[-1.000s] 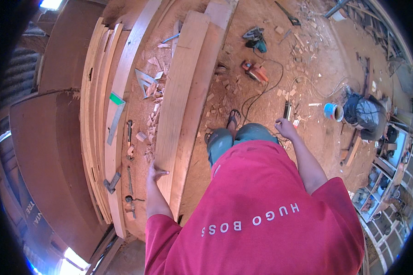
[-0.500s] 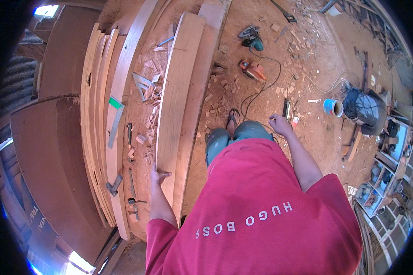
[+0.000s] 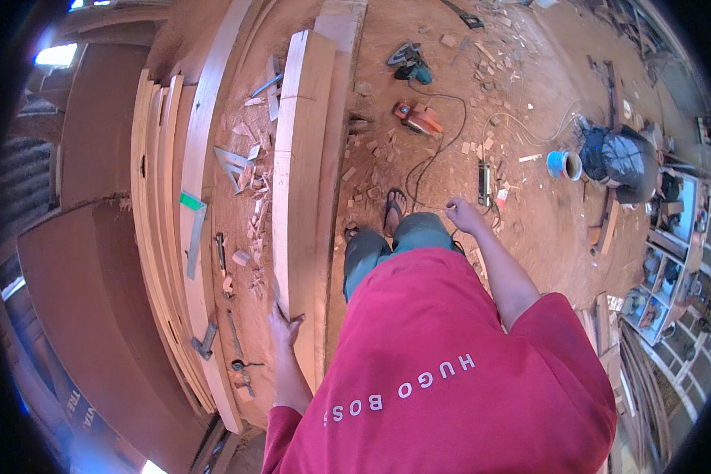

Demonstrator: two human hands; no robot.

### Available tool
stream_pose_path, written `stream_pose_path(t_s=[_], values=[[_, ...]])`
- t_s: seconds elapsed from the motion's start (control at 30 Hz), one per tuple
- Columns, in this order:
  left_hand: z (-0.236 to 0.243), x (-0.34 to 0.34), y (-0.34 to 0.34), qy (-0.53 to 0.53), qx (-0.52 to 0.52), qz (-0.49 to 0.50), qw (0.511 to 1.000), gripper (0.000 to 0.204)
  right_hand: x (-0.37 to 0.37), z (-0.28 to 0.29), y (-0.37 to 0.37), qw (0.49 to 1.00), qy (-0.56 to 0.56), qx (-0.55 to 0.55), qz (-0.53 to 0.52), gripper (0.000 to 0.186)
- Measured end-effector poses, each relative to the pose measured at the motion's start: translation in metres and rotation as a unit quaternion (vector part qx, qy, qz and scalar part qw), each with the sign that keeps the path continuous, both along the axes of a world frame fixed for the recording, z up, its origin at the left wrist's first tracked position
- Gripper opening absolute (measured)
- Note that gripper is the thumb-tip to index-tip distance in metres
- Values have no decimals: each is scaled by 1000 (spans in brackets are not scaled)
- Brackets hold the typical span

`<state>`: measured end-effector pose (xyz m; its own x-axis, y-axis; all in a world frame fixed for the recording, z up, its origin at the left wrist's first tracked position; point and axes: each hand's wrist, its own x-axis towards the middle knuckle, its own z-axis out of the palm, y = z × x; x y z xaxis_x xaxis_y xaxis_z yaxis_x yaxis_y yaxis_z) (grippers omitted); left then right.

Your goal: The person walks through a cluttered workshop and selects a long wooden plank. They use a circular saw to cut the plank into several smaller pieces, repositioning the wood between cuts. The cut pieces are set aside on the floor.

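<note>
My left hand (image 3: 286, 324) grips the near part of a long wooden beam (image 3: 296, 158), lying lengthwise on a wider board (image 3: 333, 197) beside my legs. My right hand (image 3: 462, 213) is raised at my right side with curled fingers; anything inside is too small to make out. Left of the beam, wood chips surround a metal triangular square (image 3: 233, 164). Another square with a green part (image 3: 192, 237) rests on a pale plank (image 3: 205, 103); hand tools (image 3: 221, 257) lie alongside it.
Stacked planks (image 3: 150, 197) are at far left. On the dusty floor are a circular saw (image 3: 415, 67), an orange power tool (image 3: 419, 118), cords, offcuts and a handsaw (image 3: 466, 17). At right stand a blue paint can (image 3: 564, 165), a dark bundle (image 3: 620, 166) and shelving (image 3: 671, 261).
The beam has turned slightly, showing more of its long side face, with my left hand still on it. The view has shifted; my right hand appears higher and further left.
</note>
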<state>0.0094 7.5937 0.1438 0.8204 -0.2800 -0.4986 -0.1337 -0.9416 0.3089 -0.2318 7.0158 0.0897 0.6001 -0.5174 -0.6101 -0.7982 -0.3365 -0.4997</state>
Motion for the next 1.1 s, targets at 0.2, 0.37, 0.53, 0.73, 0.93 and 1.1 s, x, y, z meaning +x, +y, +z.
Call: stream_pose_path(t_s=[0.2, 0.37, 0.53, 0.73, 0.93, 1.1], values=[[17, -16, -15, -16, -65, 7, 998, 99, 2, -9, 38, 999, 37, 10, -3, 37], [10, -28, -22, -2, -96, 9, 995, 93, 18, 2, 69, 999, 49, 1, 7, 39], [8, -52, -19, -107, -74, -49, 990, 94, 44, 2, 107, 998, 20, -12, 52, 38], [0, -52, 18, -75, -126, 11, 989, 96, 65, -5, 138, 994, -6, -23, 111, 36], [19, -48, 41, -52, -95, -1, 994, 97, 70, 1, 123, 997, 17, -14, 80, 36], [33, -54, 24, -62, -12, 14, 998, 100, 65, 5, 76, 999, 8, -39, 24, 35]])
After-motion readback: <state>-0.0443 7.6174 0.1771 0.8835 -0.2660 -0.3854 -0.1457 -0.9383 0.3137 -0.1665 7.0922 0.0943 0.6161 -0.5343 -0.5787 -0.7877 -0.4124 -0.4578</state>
